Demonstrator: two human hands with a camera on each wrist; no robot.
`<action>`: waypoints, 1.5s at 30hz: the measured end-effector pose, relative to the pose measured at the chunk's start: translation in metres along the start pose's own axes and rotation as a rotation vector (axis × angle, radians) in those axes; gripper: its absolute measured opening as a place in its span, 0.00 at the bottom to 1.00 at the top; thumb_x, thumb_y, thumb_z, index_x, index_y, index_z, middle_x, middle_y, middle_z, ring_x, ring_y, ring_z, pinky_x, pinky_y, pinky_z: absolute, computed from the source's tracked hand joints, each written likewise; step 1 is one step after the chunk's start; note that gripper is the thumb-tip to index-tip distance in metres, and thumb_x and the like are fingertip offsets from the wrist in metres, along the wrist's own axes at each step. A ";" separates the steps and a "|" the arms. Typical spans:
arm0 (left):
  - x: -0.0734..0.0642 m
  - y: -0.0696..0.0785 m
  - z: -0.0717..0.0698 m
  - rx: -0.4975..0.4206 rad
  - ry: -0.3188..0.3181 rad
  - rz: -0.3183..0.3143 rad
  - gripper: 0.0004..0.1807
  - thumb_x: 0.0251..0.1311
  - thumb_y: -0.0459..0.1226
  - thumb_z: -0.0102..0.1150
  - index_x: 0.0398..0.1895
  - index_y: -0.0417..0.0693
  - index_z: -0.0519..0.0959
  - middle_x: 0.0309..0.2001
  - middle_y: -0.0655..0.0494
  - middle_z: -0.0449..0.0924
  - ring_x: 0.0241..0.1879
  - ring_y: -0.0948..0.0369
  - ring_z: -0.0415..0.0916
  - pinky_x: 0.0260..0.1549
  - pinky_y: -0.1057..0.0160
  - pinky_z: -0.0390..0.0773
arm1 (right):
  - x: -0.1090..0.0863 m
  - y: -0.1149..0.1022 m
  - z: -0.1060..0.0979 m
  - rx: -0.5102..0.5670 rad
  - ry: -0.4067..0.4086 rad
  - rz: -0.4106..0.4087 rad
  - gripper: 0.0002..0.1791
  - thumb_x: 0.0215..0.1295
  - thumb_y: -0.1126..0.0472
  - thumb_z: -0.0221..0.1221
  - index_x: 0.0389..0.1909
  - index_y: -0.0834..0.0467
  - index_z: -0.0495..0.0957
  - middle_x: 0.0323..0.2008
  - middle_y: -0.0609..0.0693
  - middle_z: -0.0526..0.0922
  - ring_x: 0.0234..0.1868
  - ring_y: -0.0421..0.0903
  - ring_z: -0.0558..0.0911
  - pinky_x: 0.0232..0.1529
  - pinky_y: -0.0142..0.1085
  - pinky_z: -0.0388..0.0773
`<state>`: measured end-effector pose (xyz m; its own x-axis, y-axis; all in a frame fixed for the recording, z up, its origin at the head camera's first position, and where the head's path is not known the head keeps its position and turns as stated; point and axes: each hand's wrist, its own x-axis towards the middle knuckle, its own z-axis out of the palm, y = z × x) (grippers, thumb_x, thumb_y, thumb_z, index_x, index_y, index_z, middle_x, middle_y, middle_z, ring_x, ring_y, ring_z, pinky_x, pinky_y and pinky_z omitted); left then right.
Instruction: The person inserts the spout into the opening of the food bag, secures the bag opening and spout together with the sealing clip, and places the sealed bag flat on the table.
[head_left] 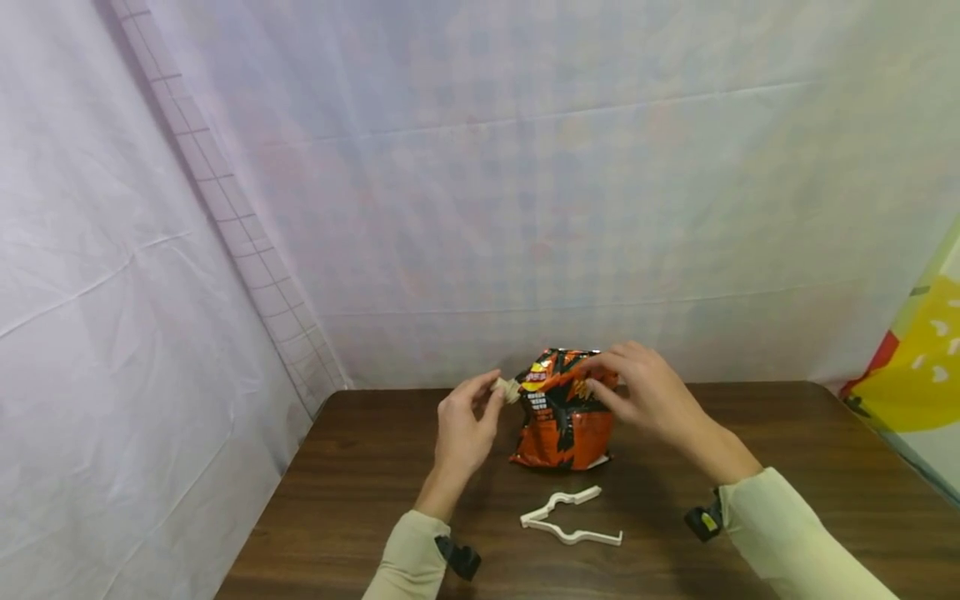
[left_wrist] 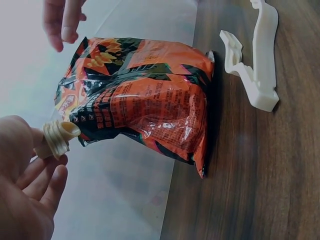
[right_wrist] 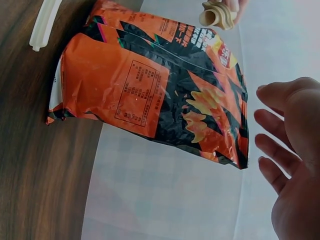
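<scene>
An orange and black chip bag [head_left: 566,429] stands upright on the table, its printed panel crumpled. At the bag's left, my left hand [head_left: 467,425] pinches a small cream threaded spout [left_wrist: 56,139] between thumb and fingers. The spout's hollow, slanted end points at the bag's upper corner. My right hand [head_left: 648,392] is held at the bag's upper right with fingers loosely bent; in the right wrist view a gap shows between its fingertips [right_wrist: 262,116] and the bag's top edge. In front of the bag lies a white hinged bag clip [head_left: 558,527], spread in a V.
The brown wooden table [head_left: 360,475] ends at a pale curtain [head_left: 525,208] close behind the bag. Another white curtain [head_left: 112,375] hangs along the left side. A yellow patterned cloth [head_left: 918,358] is at the far right. Each wrist wears a black strap.
</scene>
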<state>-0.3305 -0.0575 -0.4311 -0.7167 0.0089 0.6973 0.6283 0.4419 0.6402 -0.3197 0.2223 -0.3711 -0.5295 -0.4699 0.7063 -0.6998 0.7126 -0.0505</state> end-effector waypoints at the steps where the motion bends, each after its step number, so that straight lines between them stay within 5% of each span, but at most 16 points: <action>1: 0.000 0.000 0.001 0.000 0.005 0.003 0.14 0.65 0.36 0.65 0.54 0.48 0.84 0.45 0.53 0.87 0.39 0.63 0.86 0.38 0.69 0.85 | 0.001 0.001 0.001 0.001 0.007 -0.001 0.14 0.57 0.60 0.72 0.45 0.53 0.86 0.37 0.46 0.85 0.37 0.44 0.80 0.39 0.42 0.75; 13: 0.002 0.003 0.007 0.021 0.028 -0.005 0.13 0.67 0.37 0.63 0.54 0.48 0.83 0.44 0.55 0.87 0.39 0.63 0.85 0.37 0.71 0.84 | 0.007 0.009 0.005 -0.021 0.060 0.024 0.15 0.58 0.62 0.71 0.47 0.54 0.85 0.45 0.49 0.83 0.47 0.50 0.79 0.48 0.53 0.75; 21: 0.003 -0.001 0.008 0.010 0.053 -0.006 0.14 0.67 0.36 0.63 0.54 0.43 0.82 0.45 0.52 0.88 0.40 0.60 0.86 0.38 0.69 0.85 | 0.010 0.011 0.012 -0.030 0.026 0.119 0.21 0.61 0.61 0.69 0.56 0.54 0.81 0.59 0.55 0.81 0.60 0.57 0.76 0.56 0.63 0.71; 32: 0.001 0.000 0.008 -0.004 0.062 -0.008 0.13 0.67 0.36 0.63 0.53 0.50 0.83 0.46 0.53 0.88 0.43 0.61 0.86 0.38 0.64 0.86 | 0.007 0.020 0.021 0.019 0.051 0.147 0.16 0.67 0.69 0.61 0.54 0.56 0.82 0.46 0.54 0.83 0.40 0.48 0.77 0.37 0.45 0.72; 45: 0.001 0.000 0.010 -0.082 0.151 -0.027 0.11 0.66 0.40 0.65 0.51 0.54 0.84 0.42 0.59 0.87 0.39 0.66 0.84 0.36 0.68 0.85 | 0.005 0.019 0.018 0.001 0.068 0.120 0.16 0.68 0.69 0.59 0.54 0.54 0.82 0.42 0.51 0.83 0.34 0.42 0.73 0.35 0.40 0.70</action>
<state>-0.3338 -0.0487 -0.4332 -0.6839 -0.1400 0.7160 0.6363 0.3656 0.6793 -0.3448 0.2242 -0.3810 -0.5755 -0.3447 0.7416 -0.6341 0.7608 -0.1385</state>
